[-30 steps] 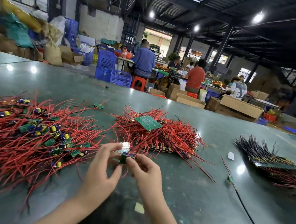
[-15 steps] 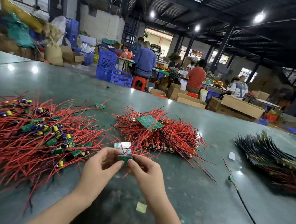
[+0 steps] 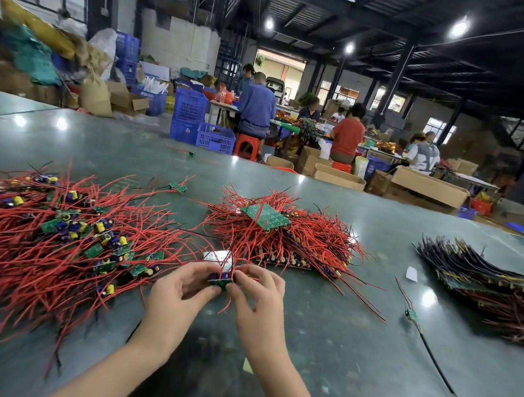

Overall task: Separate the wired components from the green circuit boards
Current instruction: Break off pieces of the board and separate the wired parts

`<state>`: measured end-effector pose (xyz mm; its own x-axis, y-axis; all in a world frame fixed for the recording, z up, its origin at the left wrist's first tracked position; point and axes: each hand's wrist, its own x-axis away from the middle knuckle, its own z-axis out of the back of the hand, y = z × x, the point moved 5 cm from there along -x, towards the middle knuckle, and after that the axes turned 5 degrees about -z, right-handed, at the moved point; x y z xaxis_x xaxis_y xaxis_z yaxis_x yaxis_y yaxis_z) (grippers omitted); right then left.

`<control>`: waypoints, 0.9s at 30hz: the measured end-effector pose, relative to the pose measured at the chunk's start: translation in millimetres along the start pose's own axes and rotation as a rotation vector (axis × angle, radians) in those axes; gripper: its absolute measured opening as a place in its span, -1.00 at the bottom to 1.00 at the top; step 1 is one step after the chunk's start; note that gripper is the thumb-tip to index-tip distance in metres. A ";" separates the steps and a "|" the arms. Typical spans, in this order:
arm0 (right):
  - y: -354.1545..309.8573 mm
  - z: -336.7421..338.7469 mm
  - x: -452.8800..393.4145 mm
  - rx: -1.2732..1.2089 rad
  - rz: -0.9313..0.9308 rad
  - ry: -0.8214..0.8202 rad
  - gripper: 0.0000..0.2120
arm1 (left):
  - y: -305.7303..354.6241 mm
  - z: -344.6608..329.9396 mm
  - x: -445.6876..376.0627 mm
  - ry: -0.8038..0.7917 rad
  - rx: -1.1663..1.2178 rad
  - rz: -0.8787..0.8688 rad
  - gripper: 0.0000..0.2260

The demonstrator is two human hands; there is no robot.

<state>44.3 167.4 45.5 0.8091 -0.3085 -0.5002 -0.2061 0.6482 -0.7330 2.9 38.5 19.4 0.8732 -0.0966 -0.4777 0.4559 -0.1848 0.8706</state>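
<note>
Item in hand: I see my left hand [image 3: 181, 282] and right hand [image 3: 256, 292] pinching one small green circuit board [image 3: 220, 282] between curled fingers [image 3: 208, 289], just above the worktop [image 3: 351, 343]; its blue component and red wires [image 3: 231, 262] are half hidden by my fingertips and blurred. Left of it lies a loose heap of red-wired boards [image 3: 49, 237]. Beyond sits a stacked pile topped by a larger green board [image 3: 265, 215], and at right a dark-wired bundle [image 3: 490, 278], cut off by the frame edge.
</note>
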 end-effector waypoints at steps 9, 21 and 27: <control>-4.8 1.1 10.4 0.149 0.045 0.258 -0.90 | 0.3 -1.6 2.0 0.104 0.089 0.069 -0.65; -12.6 -1.2 21.5 0.254 0.034 0.467 -0.89 | 1.2 -8.1 10.6 0.176 0.059 0.062 -0.69; -16.4 -3.3 22.8 0.325 0.042 0.509 -0.88 | 0.6 -8.4 8.2 0.204 0.064 0.061 -0.71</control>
<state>64.3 147.4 44.5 0.4222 -0.5205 -0.7421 0.0116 0.8217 -0.5698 11.8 45.7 17.0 0.9184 0.0896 -0.3854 0.3953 -0.2471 0.8847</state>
